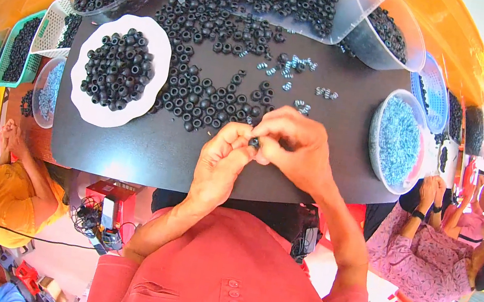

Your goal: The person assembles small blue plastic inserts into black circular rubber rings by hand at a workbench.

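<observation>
My left hand (222,159) and my right hand (301,148) meet over the table's near edge, fingertips together. Between them is a small round black piece (254,143) with a hollow in it, pinched by the fingers of both. Just beyond my hands lie many similar loose black round hollow pieces (202,103). A few small silvery coil springs (298,64) are scattered to the right of those. On the left, a white scalloped plate (81,89) holds a heap of finished-looking black round pieces (120,70), their tops rounded.
A clear bin (345,14) spills black pieces at the back, between two tubs (81,2) (417,43). At the right edge stands a bowl (376,125) of silvery-blue springs. People sit at work on the left (23,197) and right (430,253).
</observation>
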A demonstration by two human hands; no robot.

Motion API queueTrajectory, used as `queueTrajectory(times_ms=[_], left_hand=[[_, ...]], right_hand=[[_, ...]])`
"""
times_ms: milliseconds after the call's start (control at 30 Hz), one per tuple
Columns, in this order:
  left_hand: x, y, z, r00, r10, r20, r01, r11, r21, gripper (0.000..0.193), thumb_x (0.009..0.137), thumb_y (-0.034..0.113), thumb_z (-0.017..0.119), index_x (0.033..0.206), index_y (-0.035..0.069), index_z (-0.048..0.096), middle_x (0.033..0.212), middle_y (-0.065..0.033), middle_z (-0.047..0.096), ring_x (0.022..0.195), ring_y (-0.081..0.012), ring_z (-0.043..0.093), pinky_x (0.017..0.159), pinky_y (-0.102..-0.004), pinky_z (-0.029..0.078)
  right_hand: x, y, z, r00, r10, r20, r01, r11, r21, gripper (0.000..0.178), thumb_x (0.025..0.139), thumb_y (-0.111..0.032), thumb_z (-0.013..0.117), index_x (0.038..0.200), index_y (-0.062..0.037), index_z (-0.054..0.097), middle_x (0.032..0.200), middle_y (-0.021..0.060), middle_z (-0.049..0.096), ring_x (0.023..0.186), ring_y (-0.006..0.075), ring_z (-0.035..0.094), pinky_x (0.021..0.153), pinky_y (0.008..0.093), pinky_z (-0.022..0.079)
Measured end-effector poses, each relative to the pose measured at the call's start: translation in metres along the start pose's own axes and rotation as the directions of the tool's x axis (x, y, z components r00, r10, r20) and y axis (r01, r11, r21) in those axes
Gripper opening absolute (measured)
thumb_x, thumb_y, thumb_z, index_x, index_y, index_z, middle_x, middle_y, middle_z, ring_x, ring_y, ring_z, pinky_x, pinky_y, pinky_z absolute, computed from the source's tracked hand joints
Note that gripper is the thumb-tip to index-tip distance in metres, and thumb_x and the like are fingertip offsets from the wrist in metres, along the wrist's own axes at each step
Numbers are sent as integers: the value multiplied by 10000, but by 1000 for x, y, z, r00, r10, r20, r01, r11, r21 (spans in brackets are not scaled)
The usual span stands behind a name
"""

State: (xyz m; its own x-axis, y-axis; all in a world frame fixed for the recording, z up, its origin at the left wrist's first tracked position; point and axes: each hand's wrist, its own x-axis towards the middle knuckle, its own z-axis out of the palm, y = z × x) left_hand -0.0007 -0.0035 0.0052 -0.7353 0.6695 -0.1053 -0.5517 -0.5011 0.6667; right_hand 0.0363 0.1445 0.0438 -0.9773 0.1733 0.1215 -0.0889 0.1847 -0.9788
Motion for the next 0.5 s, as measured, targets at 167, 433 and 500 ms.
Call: queueTrajectory(times_ms=[167, 433, 500], left_hand=[[0, -6, 0, 999, 13, 37, -17, 992, 127, 170, 894, -26, 468, 1045, 32, 518, 878, -64, 624, 850, -115, 596, 811, -260, 456], [-2, -5, 3, 1000, 22, 10, -24, 986, 166, 120, 902, -7, 500, 1018, 19, 523, 870, -58, 629, 830, -114, 600, 810, -252, 457], [-3, -6, 1, 1000, 25, 15, -27, 984, 176, 119, 901, -10, 501, 1014, 21, 521, 874, -56, 627, 831, -113, 601, 810, -249, 457]], right_hand=[[-14, 8, -5, 998, -61, -9, 62, 994, 90, 217, 817, 72, 563, 979, -38, 656, 922, 74, 604, 676, 103, 605, 607, 224, 481], [-20, 7, -6, 998, 66, -16, -60, 968, 244, 124, 827, 57, 578, 923, 4, 635, 859, 76, 627, 684, 109, 613, 609, 236, 489], [-20, 8, -6, 1000, 6, -14, -4, 986, 167, 109, 828, 53, 583, 913, 5, 632, 850, 77, 632, 687, 111, 617, 607, 239, 491]])
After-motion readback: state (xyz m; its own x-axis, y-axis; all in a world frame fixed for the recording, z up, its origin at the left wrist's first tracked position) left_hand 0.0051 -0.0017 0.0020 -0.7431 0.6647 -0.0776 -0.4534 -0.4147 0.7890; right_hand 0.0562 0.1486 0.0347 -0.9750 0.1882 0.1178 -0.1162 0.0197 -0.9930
